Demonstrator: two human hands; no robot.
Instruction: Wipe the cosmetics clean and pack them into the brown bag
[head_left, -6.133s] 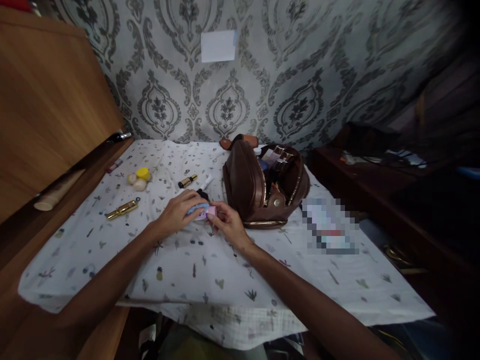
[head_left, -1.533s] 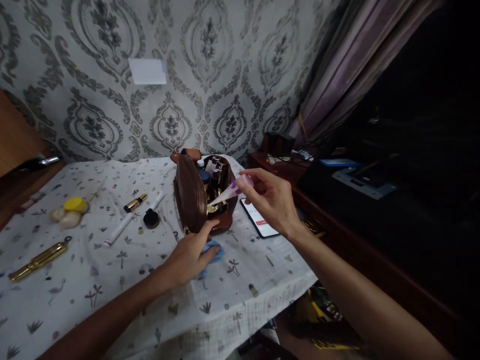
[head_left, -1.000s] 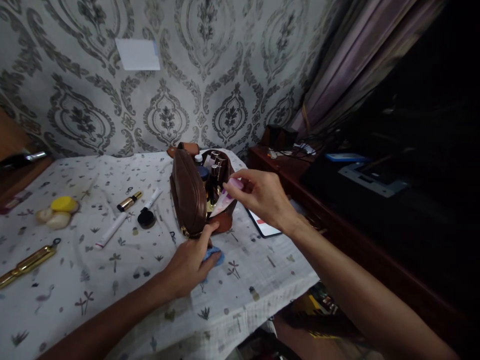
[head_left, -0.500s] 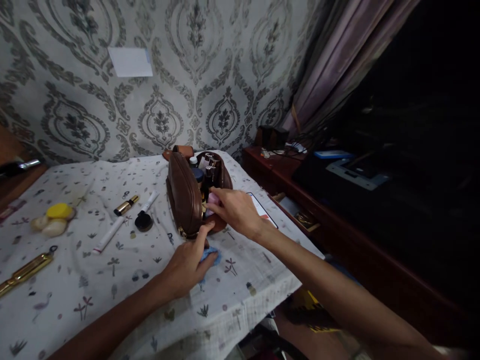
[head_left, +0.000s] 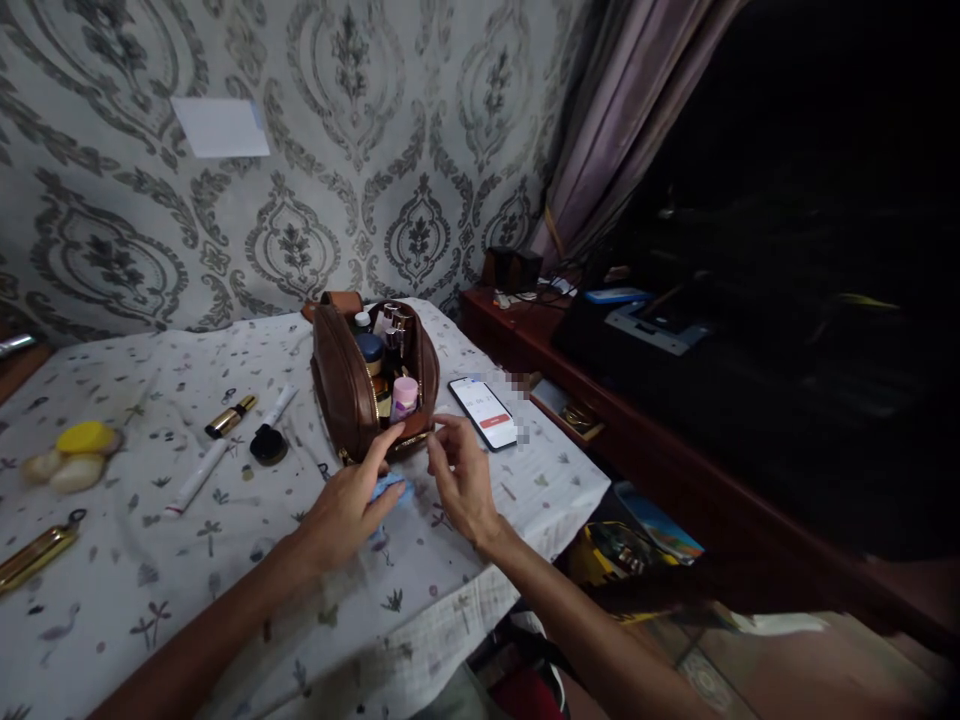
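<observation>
A brown toiletry bag (head_left: 341, 385) stands unzipped on the cloth-covered table. Inside it, a pink-capped bottle (head_left: 403, 400) stands at the near end, beside a dark blue-lidded jar (head_left: 369, 353) and several other bottles. My left hand (head_left: 345, 505) touches the bag's near rim with its outstretched index finger; its thumb is spread apart over a crumpled blue cloth (head_left: 391, 488). The other left fingers are partly hidden. Just right of the bag's near end is my right hand (head_left: 466, 480), fingers loosely bent and apart, with nothing visible in them.
A lit phone (head_left: 486, 412) lies right of the bag. To the left are a gold-capped tube (head_left: 231, 416), a white tube (head_left: 196, 478), a round black compact (head_left: 268, 445), a yellow-topped sponge group (head_left: 79, 460) and a gold item (head_left: 37, 555). A dark red desk (head_left: 517, 345) adjoins the table.
My right hand has let go of the pink-capped bottle and drawn back out of the bag toward me. My left hand stays at the bag's near rim. The view has turned slightly right.
</observation>
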